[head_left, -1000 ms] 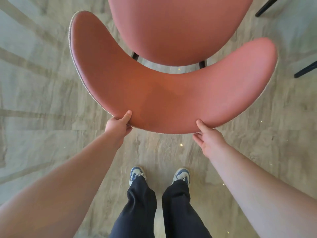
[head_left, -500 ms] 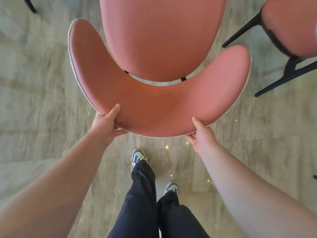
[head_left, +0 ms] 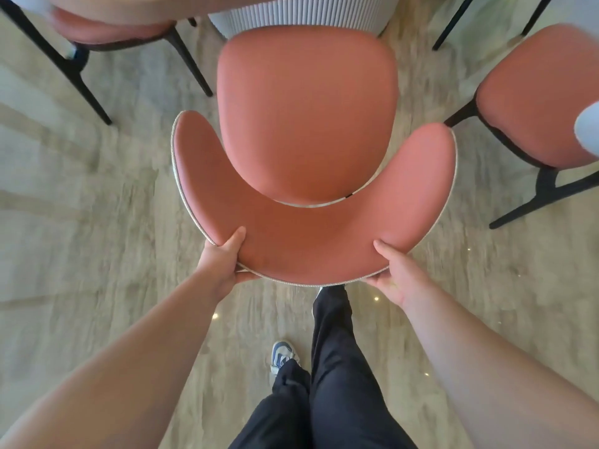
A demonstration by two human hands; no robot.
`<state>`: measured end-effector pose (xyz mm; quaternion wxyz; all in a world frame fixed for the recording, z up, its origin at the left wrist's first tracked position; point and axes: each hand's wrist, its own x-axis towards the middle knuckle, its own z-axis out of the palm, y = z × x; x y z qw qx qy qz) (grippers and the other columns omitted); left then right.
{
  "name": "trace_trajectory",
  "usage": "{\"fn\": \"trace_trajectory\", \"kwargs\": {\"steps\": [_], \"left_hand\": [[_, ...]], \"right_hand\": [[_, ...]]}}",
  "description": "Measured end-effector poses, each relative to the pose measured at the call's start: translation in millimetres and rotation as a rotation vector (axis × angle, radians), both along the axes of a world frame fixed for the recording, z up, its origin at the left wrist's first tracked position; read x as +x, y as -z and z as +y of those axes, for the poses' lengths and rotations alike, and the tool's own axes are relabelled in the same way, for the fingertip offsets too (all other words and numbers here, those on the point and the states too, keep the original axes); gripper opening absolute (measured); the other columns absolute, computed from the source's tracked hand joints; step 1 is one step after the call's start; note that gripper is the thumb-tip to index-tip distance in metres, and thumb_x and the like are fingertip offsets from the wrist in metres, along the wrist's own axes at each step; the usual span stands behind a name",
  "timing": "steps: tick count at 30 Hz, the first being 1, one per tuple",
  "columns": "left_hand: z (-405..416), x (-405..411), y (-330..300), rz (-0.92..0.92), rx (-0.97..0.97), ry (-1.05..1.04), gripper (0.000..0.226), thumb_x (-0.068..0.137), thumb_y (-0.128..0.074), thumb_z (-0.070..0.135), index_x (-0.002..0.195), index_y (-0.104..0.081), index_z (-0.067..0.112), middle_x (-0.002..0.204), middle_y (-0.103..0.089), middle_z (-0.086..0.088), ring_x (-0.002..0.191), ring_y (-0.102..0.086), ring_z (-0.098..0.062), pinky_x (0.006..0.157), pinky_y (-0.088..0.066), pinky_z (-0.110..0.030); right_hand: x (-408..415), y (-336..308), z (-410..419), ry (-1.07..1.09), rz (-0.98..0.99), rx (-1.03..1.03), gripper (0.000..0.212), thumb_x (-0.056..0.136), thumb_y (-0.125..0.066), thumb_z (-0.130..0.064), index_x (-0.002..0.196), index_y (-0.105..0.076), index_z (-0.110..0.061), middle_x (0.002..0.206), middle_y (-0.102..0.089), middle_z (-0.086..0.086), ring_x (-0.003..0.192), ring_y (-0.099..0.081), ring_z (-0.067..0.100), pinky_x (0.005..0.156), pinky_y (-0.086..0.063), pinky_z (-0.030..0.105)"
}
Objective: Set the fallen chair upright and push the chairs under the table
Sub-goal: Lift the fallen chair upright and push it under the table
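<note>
My left hand [head_left: 223,259] and right hand [head_left: 397,275] clamp the curved backrest of the upright pink chair [head_left: 308,124], its seat ahead of them nearing the worktop's ribbed base [head_left: 298,11].

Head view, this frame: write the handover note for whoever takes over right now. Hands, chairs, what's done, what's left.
Left hand grips the curved backrest of the salmon-pink upholstered chair, thumb on top. Right hand grips the same backrest further to the right.
The chair stands upright, its seat pointing at the white ribbed table base, not yet under the table.
Two more salmon-pink chairs with black legs stand at far left and far right.
Done: the held chair is upright.
Left: push it in under the table, then likely check the two others; the frame does not show how far in they are.
</note>
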<state>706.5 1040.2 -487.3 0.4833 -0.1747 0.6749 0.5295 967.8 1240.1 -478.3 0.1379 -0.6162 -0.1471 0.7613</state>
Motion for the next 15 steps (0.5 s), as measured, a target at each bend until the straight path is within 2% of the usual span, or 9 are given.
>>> {"fn": "trace_trajectory", "kwargs": {"steps": [2,5,12,15], "left_hand": [[5.2,-4.3,-5.9,-0.029,-0.021,0.023,0.052,0.092,-0.075,0.037,0.135,-0.051,0.019,0.121,-0.075,-0.014,0.089,-0.079,-0.035,0.066,-0.063,-0.055],[18.5,-14.6,-12.2,-0.025,-0.067,0.017,0.042,0.093,-0.074,0.038,0.128,-0.055,0.022,0.115,-0.077,-0.012,0.085,-0.080,-0.033,0.063,-0.063,-0.052],[33.8,-23.5,-21.2,-0.029,-0.152,0.002,0.038,0.094,-0.073,0.040,0.125,-0.054,0.028,0.123,-0.072,-0.010,0.104,-0.073,-0.037,0.069,-0.064,-0.057],[39.8,-29.7,-21.8,-0.013,-0.163,0.007,0.049,0.092,-0.074,0.041,0.133,-0.053,0.027,0.125,-0.072,-0.008,0.108,-0.071,-0.036,0.069,-0.064,-0.056]], "right_hand": [[-3.9,-2.4,3.3,-0.011,-0.005,0.002,0.036,0.091,-0.073,-0.011,0.125,-0.062,-0.016,0.125,-0.071,0.008,0.112,-0.068,0.031,0.083,-0.057,0.064],[-12.8,-6.6,15.6,-0.030,-0.012,-0.007,0.031,0.092,-0.072,-0.013,0.121,-0.064,-0.019,0.124,-0.072,0.007,0.108,-0.070,0.029,0.075,-0.060,0.055],[-25.0,-18.7,32.1,-0.080,-0.091,-0.025,0.032,0.093,-0.071,-0.016,0.124,-0.061,-0.019,0.130,-0.067,0.005,0.115,-0.066,0.029,0.078,-0.061,0.050],[-31.9,-19.3,37.9,-0.074,-0.125,-0.003,0.038,0.094,-0.070,-0.016,0.130,-0.058,-0.014,0.132,-0.065,0.005,0.115,-0.066,0.027,0.083,-0.060,0.054]]}}
